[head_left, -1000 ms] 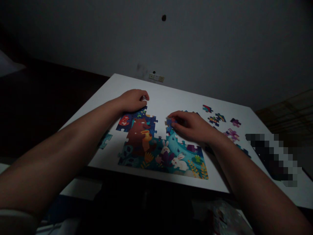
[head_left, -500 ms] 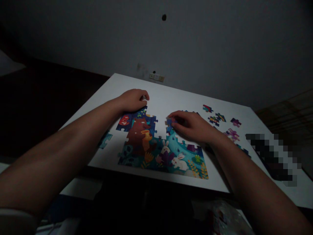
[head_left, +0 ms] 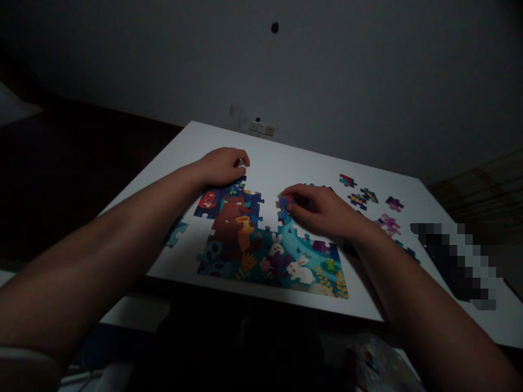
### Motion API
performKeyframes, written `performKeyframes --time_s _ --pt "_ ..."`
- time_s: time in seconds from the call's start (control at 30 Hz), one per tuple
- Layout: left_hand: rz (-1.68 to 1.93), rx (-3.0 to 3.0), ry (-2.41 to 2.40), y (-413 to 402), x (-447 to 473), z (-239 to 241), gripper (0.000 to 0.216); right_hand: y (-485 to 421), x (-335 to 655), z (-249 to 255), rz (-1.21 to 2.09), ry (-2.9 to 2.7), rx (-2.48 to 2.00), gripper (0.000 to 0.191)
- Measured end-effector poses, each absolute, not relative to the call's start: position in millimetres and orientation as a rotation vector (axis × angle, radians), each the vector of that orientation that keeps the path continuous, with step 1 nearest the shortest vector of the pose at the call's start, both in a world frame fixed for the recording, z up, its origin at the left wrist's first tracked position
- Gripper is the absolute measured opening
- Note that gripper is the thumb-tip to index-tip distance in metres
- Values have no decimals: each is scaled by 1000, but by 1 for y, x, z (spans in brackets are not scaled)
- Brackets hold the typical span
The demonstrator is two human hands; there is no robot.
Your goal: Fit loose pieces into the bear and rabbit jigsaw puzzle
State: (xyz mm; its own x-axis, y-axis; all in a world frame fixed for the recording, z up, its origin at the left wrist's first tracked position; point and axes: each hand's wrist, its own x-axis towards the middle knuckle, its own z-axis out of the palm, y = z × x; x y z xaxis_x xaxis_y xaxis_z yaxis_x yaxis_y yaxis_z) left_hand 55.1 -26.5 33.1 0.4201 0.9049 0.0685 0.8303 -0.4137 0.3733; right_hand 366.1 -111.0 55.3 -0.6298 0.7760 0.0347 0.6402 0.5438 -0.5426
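Note:
A partly joined jigsaw puzzle (head_left: 269, 256) lies on the white table, showing a brown bear, white rabbits and plants. My left hand (head_left: 224, 166) rests at its upper left corner, fingers loosely curled, with a gap between thumb and forefinger and nothing visible in it. At the upper right part of the puzzle, my right hand (head_left: 316, 209) has thumb and forefinger on a blue and purple puzzle piece (head_left: 286, 203). That piece touches the teal section below it. The right palm hides part of the puzzle behind it.
Several loose puzzle pieces (head_left: 357, 200) lie on the right of the white table (head_left: 281, 158). A teal piece (head_left: 176, 235) is beside my left forearm. A dark pixelated object (head_left: 453, 261) lies at the right edge. A wall with sockets (head_left: 261, 128) stands behind.
Neither hand has visibly moved; the puzzle and loose pieces stay in place. Only the camera view has shifted very slightly.

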Motion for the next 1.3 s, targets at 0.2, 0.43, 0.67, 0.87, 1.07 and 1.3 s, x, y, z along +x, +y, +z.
performKeyframes --time_s 0.2,0.43,0.67,0.87,1.07,1.3 --pt "384 2389 1489 -28 56 33 41 -111 366 55 727 -2512 -1171 30" --pt "356 2408 1495 -27 56 33 44 -111 367 54 717 -2514 -1175 30" --pt "333 2438 1441 -34 64 35 46 -114 365 57 699 -2520 -1174 31" --pt "330 2427 1413 -36 68 35 47 -114 364 58 690 -2541 -1165 32" --pt "343 2427 1409 -34 66 34 44 -113 365 57 696 -2536 -1174 32" --pt "367 2402 1394 -34 66 34 45 -113 365 57 705 -2533 -1163 30"
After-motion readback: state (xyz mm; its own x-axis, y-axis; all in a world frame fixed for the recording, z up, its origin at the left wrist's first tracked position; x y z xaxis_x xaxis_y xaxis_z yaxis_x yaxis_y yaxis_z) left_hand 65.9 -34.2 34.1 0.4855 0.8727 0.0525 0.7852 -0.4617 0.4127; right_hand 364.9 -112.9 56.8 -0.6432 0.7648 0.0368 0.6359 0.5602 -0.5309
